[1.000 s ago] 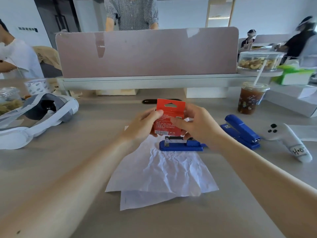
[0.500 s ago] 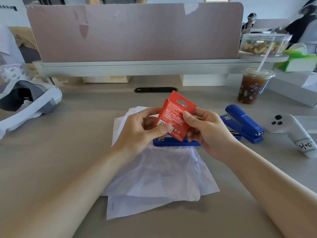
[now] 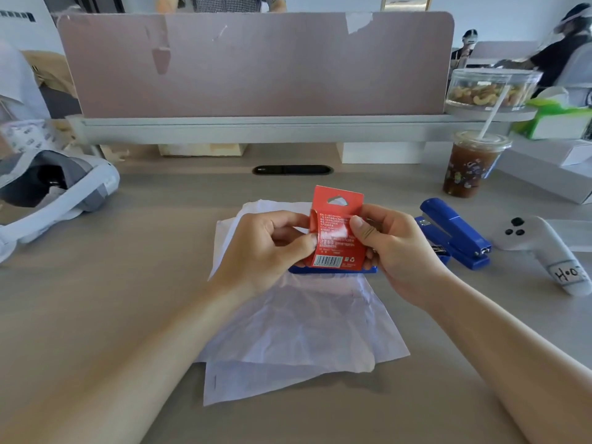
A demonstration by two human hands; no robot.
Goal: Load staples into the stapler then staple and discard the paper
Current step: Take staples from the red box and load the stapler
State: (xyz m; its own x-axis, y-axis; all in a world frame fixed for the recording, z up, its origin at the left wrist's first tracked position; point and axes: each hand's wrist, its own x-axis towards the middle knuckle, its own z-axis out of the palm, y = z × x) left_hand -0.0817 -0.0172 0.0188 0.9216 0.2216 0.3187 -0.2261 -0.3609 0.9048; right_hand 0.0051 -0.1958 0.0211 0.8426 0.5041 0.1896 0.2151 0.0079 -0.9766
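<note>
A small red staple box (image 3: 338, 230) stands upright between both hands, its printed back and barcode facing me. My left hand (image 3: 266, 248) pinches its left edge where a side flap sticks out. My right hand (image 3: 394, 248) grips its right side, thumb on the face. Under the hands lie crumpled white paper sheets (image 3: 298, 325) on the desk. A blue stapler (image 3: 455, 232) lies opened flat: its top part shows at the right of my right hand, and a blue strip of it (image 3: 333, 269) shows just below the box.
A white headset (image 3: 54, 193) lies at the left. An iced drink cup with a straw (image 3: 471, 161) and a white controller (image 3: 544, 251) are at the right. A pink divider panel (image 3: 256, 62) on a shelf closes the back, with a jar of nuts (image 3: 490, 89).
The box was tilted half a second ago and now stands upright with its back to me. My left fingers have shifted to its left edge flap. The view dipped slightly.
</note>
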